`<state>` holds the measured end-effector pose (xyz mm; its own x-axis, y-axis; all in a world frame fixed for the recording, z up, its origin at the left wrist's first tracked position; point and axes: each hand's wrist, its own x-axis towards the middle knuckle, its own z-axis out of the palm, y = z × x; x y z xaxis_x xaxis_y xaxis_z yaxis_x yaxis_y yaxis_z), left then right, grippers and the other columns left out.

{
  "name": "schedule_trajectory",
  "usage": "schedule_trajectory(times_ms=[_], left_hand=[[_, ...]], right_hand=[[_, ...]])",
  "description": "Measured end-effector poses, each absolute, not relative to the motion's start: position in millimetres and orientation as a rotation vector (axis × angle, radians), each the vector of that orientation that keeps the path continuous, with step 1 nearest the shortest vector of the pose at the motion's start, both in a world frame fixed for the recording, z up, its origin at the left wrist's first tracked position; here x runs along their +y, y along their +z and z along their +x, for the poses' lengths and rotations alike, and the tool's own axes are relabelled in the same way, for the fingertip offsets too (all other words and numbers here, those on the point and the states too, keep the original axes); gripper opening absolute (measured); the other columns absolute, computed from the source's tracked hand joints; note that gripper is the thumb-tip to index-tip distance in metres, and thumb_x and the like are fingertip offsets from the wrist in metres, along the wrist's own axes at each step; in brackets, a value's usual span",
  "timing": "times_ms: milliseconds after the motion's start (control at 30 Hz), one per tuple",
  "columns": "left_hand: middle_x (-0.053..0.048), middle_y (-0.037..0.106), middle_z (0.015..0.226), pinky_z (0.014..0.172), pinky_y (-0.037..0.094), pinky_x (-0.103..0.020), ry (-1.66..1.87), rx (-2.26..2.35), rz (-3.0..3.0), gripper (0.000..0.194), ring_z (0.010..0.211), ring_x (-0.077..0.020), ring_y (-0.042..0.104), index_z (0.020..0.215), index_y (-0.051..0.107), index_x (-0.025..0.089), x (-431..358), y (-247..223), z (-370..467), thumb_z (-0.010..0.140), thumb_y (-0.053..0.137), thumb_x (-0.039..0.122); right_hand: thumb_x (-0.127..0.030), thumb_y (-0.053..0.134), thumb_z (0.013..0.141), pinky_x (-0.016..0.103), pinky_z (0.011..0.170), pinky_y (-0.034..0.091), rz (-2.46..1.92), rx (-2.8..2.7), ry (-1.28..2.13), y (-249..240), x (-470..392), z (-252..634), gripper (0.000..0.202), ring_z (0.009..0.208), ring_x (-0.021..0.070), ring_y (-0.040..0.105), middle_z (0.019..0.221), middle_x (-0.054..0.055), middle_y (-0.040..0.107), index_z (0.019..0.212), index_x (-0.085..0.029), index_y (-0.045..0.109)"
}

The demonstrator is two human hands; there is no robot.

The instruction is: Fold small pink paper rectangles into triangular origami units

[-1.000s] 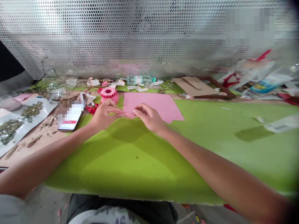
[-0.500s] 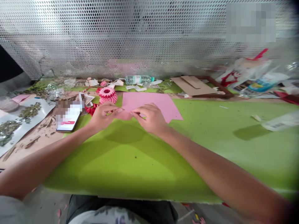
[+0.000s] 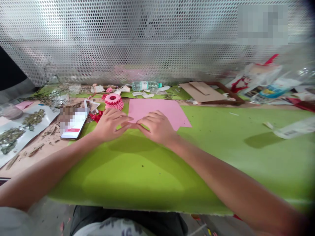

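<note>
My left hand [image 3: 109, 124] and my right hand [image 3: 156, 126] lie close together on the green sheet [image 3: 157, 170], fingertips meeting over a small pink paper piece [image 3: 133, 126] that they press flat. Most of that piece is hidden under the fingers. Just behind the hands lies a large pink paper sheet [image 3: 159, 109] with a notch cut from its near right corner. A round pink folded-paper ring [image 3: 114, 101] stands to the left of that sheet, with red folded pieces [image 3: 96, 116] beside it.
A phone [image 3: 73, 124] lies left of my left hand. Dried plant bits on white paper [image 3: 19, 129] fill the far left. A plastic bottle [image 3: 145, 85], paper scraps, cardboard pieces [image 3: 203, 91] and bags [image 3: 261, 78] line the perforated metal wall [image 3: 137, 39].
The hands held the small pink piece slightly raised; they have lowered and now press it flat on the green sheet, fingers spread over it.
</note>
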<state>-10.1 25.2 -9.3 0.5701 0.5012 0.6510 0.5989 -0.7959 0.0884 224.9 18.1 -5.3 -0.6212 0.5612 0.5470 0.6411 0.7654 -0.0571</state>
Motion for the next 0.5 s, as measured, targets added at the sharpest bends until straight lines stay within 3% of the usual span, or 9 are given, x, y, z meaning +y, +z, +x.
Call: schedule_trajectory(times_ms=[167,500], left_hand=[[-0.004,0.076,0.085,0.082,0.043,-0.036,-0.906,-0.832,-2.612,0.023,0.087,-0.0212,0.063,0.089,0.076,0.021,21.1,-14.0,-4.2,0.096,0.054,0.025],[-0.004,0.076,0.079,0.078,0.044,-0.036,-0.953,-0.943,-2.583,0.022,0.079,-0.0217,0.065,0.08,0.075,0.021,17.0,-9.5,-1.4,0.091,0.056,0.025]], right_hand=[[-0.03,0.054,0.098,0.037,0.08,0.039,-0.828,-2.449,-0.225,-6.2,13.1,220.5,0.024,0.084,0.0222,0.067,0.091,0.007,0.079,0.094,-0.018,0.075],[-0.029,0.051,0.099,0.038,0.078,0.039,-0.826,-2.383,-0.223,-6.0,11.1,217.0,0.027,0.081,0.0222,0.068,0.088,0.007,0.079,0.091,-0.019,0.075]])
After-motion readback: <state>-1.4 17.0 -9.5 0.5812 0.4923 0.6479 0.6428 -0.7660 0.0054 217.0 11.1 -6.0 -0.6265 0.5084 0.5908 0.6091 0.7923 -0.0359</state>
